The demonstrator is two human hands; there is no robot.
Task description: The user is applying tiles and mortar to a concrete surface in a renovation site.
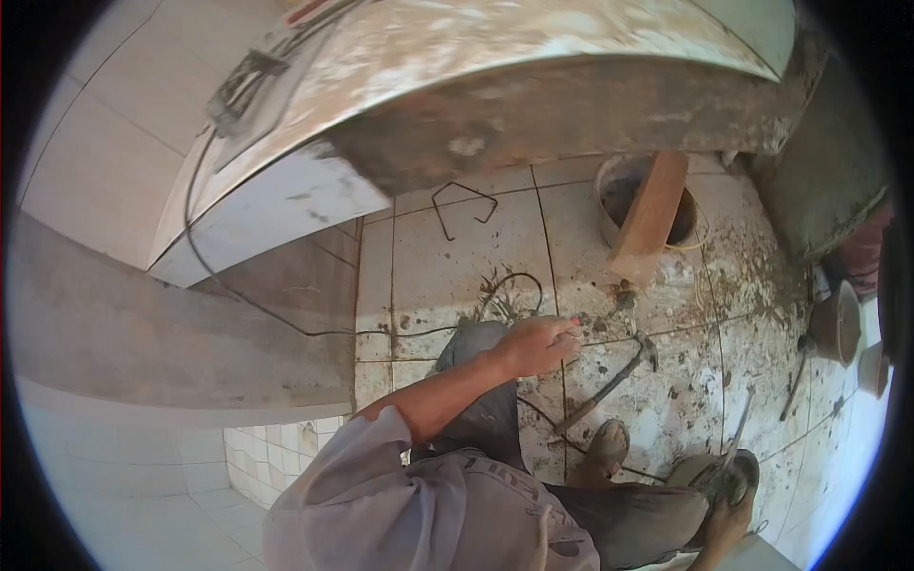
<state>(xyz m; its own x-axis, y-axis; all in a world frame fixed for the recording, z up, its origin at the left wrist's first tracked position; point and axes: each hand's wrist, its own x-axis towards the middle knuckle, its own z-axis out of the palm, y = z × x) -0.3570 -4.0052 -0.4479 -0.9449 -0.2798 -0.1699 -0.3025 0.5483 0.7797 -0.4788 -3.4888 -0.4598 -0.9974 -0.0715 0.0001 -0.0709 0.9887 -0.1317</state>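
Observation:
My left hand (543, 345) is closed above the tiled floor, in front of my bent knee. Something small and reddish shows at its fingertips, too small to name. On the floor just right of it lies a hammer (605, 388), its head pointing away from me. Low on the right, my right hand (731, 514) reaches down beside a dark, rounded thing (738, 476). A thin, pale, blade-like strip (742, 419) rises from there. The right hand's fingers are mostly hidden, so its hold is unclear. My sandalled foot (607, 449) stands between the hands.
A black cable (314, 333) runs from the dirty ledge across the floor and under my leg. A bucket (619, 190) has a wooden board (652, 214) leaning across it. Nearby are a bent metal rod (464, 187), scattered rubble, and another bucket (836, 324) at right.

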